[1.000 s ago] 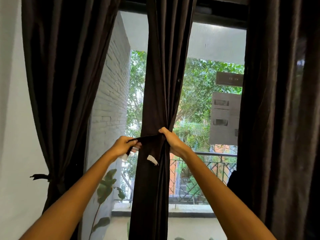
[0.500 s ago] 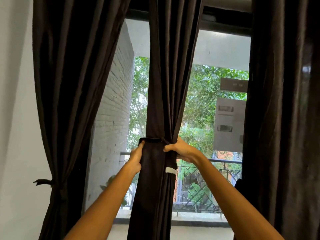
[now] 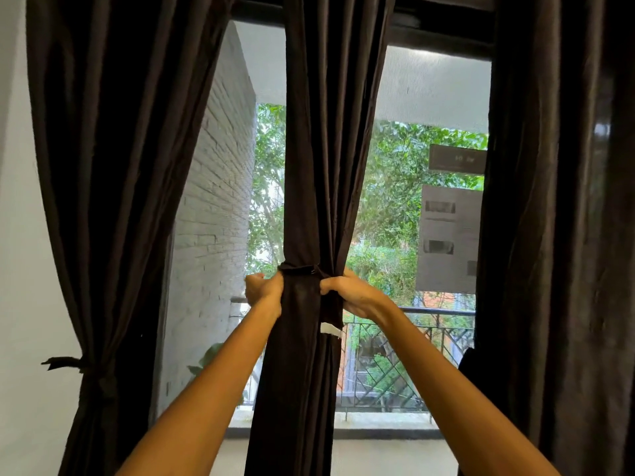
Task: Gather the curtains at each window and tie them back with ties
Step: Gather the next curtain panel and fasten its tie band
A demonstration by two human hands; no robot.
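Note:
A dark brown middle curtain (image 3: 323,166) hangs gathered in front of the window. A dark tie (image 3: 300,269) circles it at hand height. My left hand (image 3: 263,290) grips the curtain's left edge just under the tie. My right hand (image 3: 347,293) grips the fabric on the right side below the tie, fingers curled into it. A white label (image 3: 330,329) hangs from the fabric under my right hand. The left curtain (image 3: 113,166) is gathered, with a knotted tie (image 3: 67,364) low at the wall.
A third dark curtain (image 3: 563,235) hangs loose along the right. Behind the glass are a white brick wall (image 3: 213,214), a balcony railing (image 3: 436,310), trees and grey paper sheets (image 3: 446,235) on the pane. The window sill (image 3: 378,427) runs below.
The tie now sits wrapped round the middle curtain. My left hand moved in from holding the tie's end to the curtain's left edge; my right hand dropped just below the tie.

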